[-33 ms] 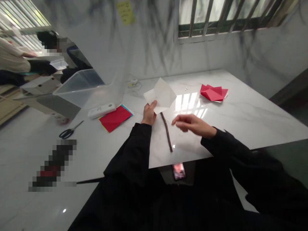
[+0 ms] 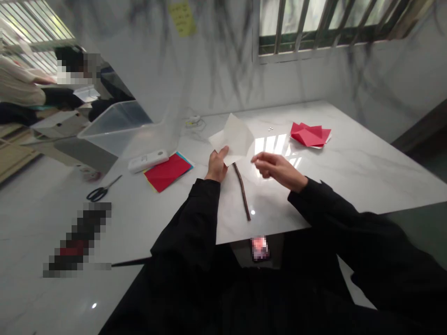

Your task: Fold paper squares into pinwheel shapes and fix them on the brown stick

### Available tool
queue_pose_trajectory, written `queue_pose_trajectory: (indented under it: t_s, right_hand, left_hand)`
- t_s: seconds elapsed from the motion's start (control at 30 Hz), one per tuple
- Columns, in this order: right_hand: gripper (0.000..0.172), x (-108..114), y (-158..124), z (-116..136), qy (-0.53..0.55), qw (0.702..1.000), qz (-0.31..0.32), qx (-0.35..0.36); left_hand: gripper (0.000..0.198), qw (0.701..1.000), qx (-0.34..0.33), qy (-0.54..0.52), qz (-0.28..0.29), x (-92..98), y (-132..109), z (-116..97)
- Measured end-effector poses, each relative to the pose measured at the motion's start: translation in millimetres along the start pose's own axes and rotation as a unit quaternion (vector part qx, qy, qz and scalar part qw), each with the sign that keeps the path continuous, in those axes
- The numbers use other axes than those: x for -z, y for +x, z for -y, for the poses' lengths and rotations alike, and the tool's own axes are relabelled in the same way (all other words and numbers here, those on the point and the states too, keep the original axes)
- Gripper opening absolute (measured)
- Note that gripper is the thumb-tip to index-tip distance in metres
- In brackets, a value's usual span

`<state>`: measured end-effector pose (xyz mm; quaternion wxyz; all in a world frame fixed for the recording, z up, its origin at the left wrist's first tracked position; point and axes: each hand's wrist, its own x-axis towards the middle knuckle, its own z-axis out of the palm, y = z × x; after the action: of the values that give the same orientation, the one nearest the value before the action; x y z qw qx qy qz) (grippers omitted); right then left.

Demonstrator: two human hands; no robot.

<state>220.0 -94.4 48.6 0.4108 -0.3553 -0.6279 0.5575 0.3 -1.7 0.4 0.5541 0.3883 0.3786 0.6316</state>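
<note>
My left hand [image 2: 217, 166] pinches the lower left part of a creased white sheet of paper [image 2: 234, 137], thumb on top. The sheet is held up above the table and looks folded, with a pointed upper corner. Just below it a thin brown stick [image 2: 243, 193] lies on the tabletop, its upper end close to the paper's lower edge. To the right of the paper is my right hand [image 2: 277, 170], apart from it, with fingers curled and the fingertips together. Whether anything small is between those fingertips cannot be made out.
Red folded paper [image 2: 310, 135] lies at the back right. On the left are a stack of coloured paper [image 2: 168, 172], a white case [image 2: 148, 161], black scissors [image 2: 99, 192] and a clear plastic bin [image 2: 118, 130]. A phone [image 2: 260, 248] is below the table edge. Other people sit far left.
My right hand has risen slightly, away from the table's front edge, and its fingers look more curled. The white paper has tilted a little; my left hand keeps its hold.
</note>
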Motion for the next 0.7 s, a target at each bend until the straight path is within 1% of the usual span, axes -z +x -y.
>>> queue_pose_trajectory:
  t_s: [0.03, 0.07, 0.1, 0.13, 0.2, 0.23, 0.3, 0.4, 0.5, 0.6, 0.7]
  right_hand:
    - [0.038, 7.6, 22.7, -11.3, 0.016, 0.996, -0.092, 0.001]
    - [0.044, 13.7, 42.4, -23.9, 0.025, 0.987, -0.159, -0.004]
    - [0.051, 18.2, 58.3, -36.3, 0.032, 0.983, -0.181, -0.020]
    - [0.058, 21.0, 69.8, -47.2, 0.040, 0.983, -0.178, -0.028]
    - [0.069, 22.5, 81.0, -61.3, 0.044, 0.989, -0.143, -0.022]
    - [0.073, 21.7, 82.2, -64.5, 0.039, 0.991, -0.128, -0.014]
    - [0.075, 19.5, 80.2, -65.4, 0.028, 0.992, -0.124, -0.002]
    - [0.069, 18.7, 77.5, -63.3, 0.067, 0.988, -0.137, -0.004]
    - [0.060, 21.8, 80.1, -65.5, 0.126, 0.985, -0.117, -0.024]
    - [0.052, 24.8, 83.4, -70.3, 0.104, 0.989, -0.108, -0.017]
    - [0.046, 26.4, 84.2, -72.4, 0.083, 0.991, -0.109, -0.015]
  left_hand:
    - [0.032, 1.000, 0.004, 0.013, -0.002, 0.2, -0.9, 0.3]
    - [0.033, 1.000, 0.001, 0.027, -0.006, 1.0, -1.0, 1.4]
    - [0.035, 0.999, -0.011, 0.043, -0.009, 2.2, -0.4, 3.0]
    - [0.038, 0.998, -0.031, 0.059, -0.010, 3.6, 0.8, 5.0]
    - [0.044, 0.993, -0.076, 0.094, -0.008, 6.4, 3.8, 9.4]
    - [0.046, 0.989, -0.090, 0.116, -0.008, 7.6, 4.9, 11.2]
    - [0.046, 0.982, -0.096, 0.161, -0.007, 8.9, 5.8, 13.6]
    - [0.042, 0.972, -0.103, 0.211, -0.002, 8.6, 3.4, 14.3]
    - [0.041, 0.969, -0.102, 0.226, 0.009, 6.8, -1.0, 13.0]
    - [0.044, 0.972, -0.079, 0.219, 0.018, 3.6, -5.5, 9.1]
    - [0.051, 0.984, -0.057, 0.166, 0.031, -0.7, -7.7, 0.7]
